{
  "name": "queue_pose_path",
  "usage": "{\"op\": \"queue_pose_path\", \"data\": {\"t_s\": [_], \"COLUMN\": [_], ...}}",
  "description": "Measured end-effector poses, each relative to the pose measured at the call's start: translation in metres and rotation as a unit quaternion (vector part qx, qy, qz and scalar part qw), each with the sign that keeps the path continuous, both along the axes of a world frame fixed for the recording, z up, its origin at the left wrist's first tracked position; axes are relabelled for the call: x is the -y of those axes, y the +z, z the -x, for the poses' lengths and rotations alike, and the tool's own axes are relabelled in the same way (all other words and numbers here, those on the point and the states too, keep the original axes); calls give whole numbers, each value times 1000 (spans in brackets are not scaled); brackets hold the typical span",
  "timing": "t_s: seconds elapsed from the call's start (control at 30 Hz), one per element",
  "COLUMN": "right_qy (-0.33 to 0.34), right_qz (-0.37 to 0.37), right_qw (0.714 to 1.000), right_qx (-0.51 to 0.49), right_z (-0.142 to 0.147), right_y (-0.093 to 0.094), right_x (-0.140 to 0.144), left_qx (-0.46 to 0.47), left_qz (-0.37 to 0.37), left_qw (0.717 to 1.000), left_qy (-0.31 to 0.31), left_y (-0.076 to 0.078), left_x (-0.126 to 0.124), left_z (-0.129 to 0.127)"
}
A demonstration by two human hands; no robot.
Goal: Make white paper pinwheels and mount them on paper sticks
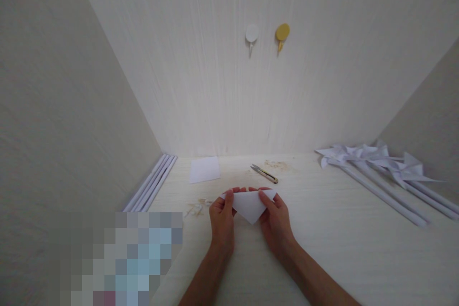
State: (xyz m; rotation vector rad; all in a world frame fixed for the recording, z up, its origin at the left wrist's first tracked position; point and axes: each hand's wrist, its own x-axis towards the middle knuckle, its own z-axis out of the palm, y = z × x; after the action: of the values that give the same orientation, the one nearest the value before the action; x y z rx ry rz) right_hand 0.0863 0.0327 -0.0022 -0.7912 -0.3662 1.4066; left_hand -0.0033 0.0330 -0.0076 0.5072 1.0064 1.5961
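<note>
1. Nearest the camera, two bare forearms (206, 272) are stretched forward over the bench (369, 253).
2. A triangular piece of white paper (250, 206), apparently folded, is held between the hands at the middle of the bench, its long edge turned away and its point toward the wearer.
3. One corner is pinched by the left hand (221, 217), the opposite corner by the right hand (278, 217); on each side the thumb is laid on top, with fingers behind. Whether the paper is also supported by the bench cannot be told.
4. A skewed crease could be caused by unequal pressure from the thumbs, or by one corner being let slip.
5. Wrinkling or tearing along the long edge could be brought about by too hard an outward pull.
6. Snips (264, 173) are laid just beyond the right hand; they could be knocked if that hand were pushed forward.
7. Small tan pieces (196, 208), too small to identify, are scattered beside the left hand and could be swept aside by its knuckles.
</note>
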Motion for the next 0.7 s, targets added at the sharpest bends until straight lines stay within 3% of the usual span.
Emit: {"op": "queue_pose_path", "data": {"t_s": [0.2,0.7], "right_qy": [-15,4], "right_qz": [24,0], "right_qw": [1000,1000], "right_qx": [2,8], "right_z": [0,-1], "right_y": [1,2], "right_x": [0,0], "left_qx": [9,13], "left_qz": [11,16], "left_qw": [1000,1000], "left_qy": [-18,-3], "left_y": [3,5], "left_x": [2,2], "left_z": [-1,-1]}}
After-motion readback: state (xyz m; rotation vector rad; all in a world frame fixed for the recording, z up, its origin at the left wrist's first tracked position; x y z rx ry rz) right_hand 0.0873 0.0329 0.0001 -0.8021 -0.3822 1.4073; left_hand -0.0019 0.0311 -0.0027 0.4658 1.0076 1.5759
